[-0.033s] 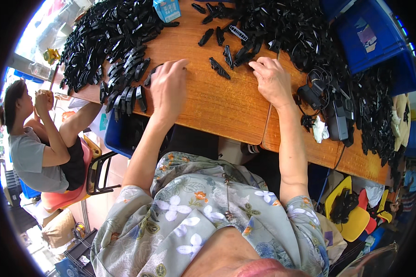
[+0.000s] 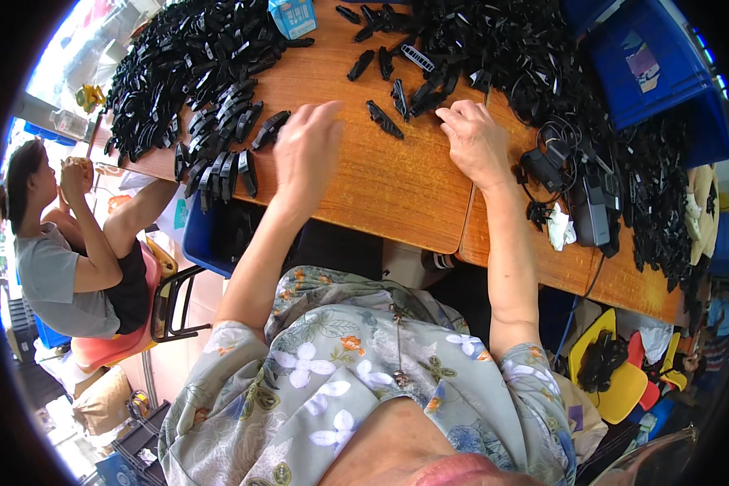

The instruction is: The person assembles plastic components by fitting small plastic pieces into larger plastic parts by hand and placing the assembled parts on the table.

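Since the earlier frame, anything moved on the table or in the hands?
Nothing visibly changed. Left hand and right hand rest on the wooden table, the loose black plastic piece between them, the black parts pile where it was.

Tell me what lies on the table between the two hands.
Head view: one black plastic piece lies between the left hand and right hand; otherwise bare wooden table.

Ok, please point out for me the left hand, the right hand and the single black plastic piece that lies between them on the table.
left hand (image 2: 306, 154): head view, on the back of the hand.
right hand (image 2: 471, 139): head view, on the back of the hand.
black plastic piece (image 2: 384, 120): head view, on the middle of its long body.
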